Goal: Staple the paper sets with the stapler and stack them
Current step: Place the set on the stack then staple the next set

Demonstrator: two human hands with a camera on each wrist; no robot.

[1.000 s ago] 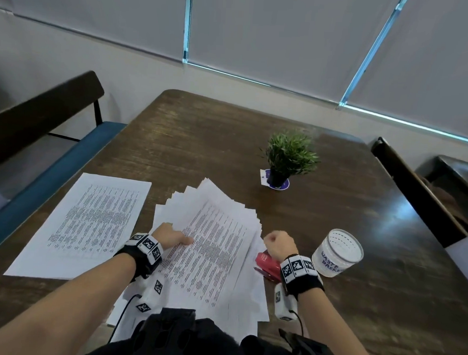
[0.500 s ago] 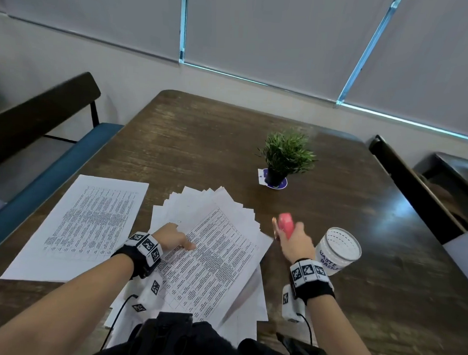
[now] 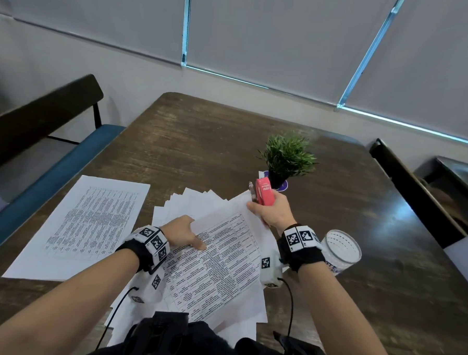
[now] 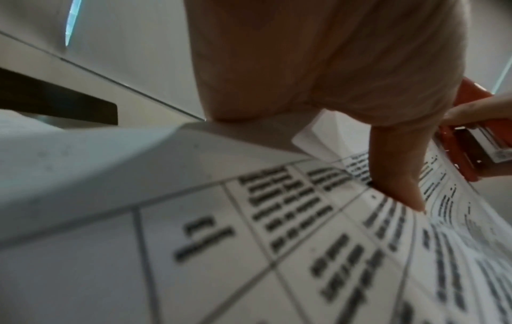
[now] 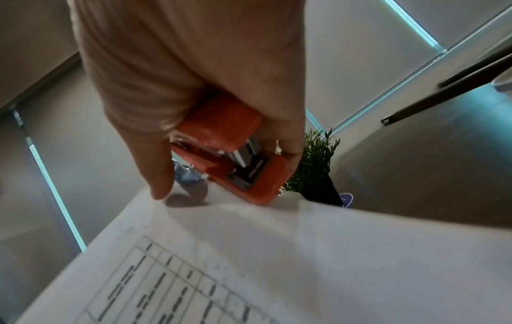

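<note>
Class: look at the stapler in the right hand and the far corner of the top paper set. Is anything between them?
Nothing visible. The right hand holds the stapler just above the paper set corner, with only air between.

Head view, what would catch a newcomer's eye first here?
The red stapler, raised in the right hand at the far corner of the printed paper set. Next, the left hand pinning that set on fanned sheets, and the small green plant just beyond.

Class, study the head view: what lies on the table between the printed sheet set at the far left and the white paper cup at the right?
Between the printed sheet set and the paper cup lies the fanned pile of papers, with the left hand pressing on it. The head view shows this.
</note>
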